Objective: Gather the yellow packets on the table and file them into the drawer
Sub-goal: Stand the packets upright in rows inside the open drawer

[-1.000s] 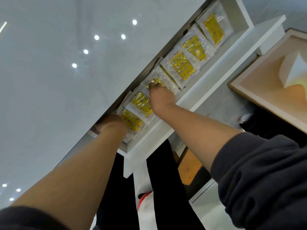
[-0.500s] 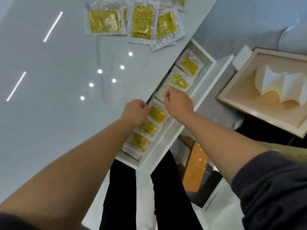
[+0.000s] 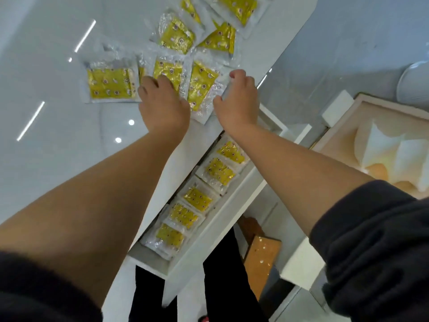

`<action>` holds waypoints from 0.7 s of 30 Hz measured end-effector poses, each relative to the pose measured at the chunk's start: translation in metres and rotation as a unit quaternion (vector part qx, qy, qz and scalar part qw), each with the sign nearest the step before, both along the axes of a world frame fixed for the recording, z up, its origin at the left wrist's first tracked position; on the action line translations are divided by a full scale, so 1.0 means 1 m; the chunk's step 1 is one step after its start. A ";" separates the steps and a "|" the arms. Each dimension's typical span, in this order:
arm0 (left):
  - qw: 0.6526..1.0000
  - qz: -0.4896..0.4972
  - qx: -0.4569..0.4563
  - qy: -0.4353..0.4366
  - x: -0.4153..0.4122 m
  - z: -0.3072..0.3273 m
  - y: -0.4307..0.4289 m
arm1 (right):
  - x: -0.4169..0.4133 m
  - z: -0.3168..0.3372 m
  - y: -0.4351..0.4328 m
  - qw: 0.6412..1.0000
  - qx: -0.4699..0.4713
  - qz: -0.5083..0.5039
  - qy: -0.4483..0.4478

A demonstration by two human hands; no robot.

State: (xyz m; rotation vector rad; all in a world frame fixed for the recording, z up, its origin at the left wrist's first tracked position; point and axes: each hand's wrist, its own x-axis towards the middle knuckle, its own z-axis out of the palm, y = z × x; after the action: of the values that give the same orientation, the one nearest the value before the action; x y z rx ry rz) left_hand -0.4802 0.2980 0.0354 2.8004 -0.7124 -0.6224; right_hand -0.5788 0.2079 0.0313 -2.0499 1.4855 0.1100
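Yellow packets [image 3: 111, 83], top ones cropped, drawer [image 3: 222, 217] pt. hidden

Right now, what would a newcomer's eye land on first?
The loose yellow packets scattered on the glossy white table, with the left grip and right grip among them. Below, a neat row of filed packets fills the open drawer.

Bright, even light is falling; left of my left hand [image 3: 162, 105], lamp reflections [image 3: 131, 122] are glaring on the glossy table [image 3: 46, 159], and my fingers [image 3: 151, 81] are blurring.
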 end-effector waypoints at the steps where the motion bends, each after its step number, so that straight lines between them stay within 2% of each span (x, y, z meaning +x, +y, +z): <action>1: 1.000 0.014 0.005 -0.009 0.005 -0.002 -0.008 | 0.005 -0.001 -0.007 1.000 0.008 -0.004 -0.004; 5: 0.998 0.045 0.040 -0.013 0.012 -0.008 -0.031 | 0.024 -0.005 -0.030 0.995 0.089 -0.019 -0.037; 7: 0.998 0.057 0.037 -0.013 0.013 -0.008 -0.036 | 0.028 -0.005 -0.035 0.988 0.149 -0.021 -0.042; 10: 0.996 0.088 0.017 0.000 0.018 -0.008 -0.037 | 0.028 -0.007 -0.039 0.982 0.183 -0.017 -0.034; 13: 0.996 0.087 0.031 0.011 0.022 -0.009 -0.036 | 0.024 -0.009 -0.038 0.966 0.223 -0.082 -0.098; 17: 0.996 0.066 0.065 0.014 0.023 -0.008 -0.030 | 0.010 -0.013 -0.029 0.913 0.293 -0.211 -0.191; 21: 0.995 0.045 0.080 0.026 0.026 -0.008 -0.020 | 0.008 -0.016 -0.017 0.838 0.357 -0.317 -0.264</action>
State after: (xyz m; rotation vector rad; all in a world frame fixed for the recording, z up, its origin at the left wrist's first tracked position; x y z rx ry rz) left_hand -0.4542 0.2781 0.0270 2.9301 -0.5456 -0.7651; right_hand -0.5706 0.1912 0.0155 -0.8376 1.3885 -0.1437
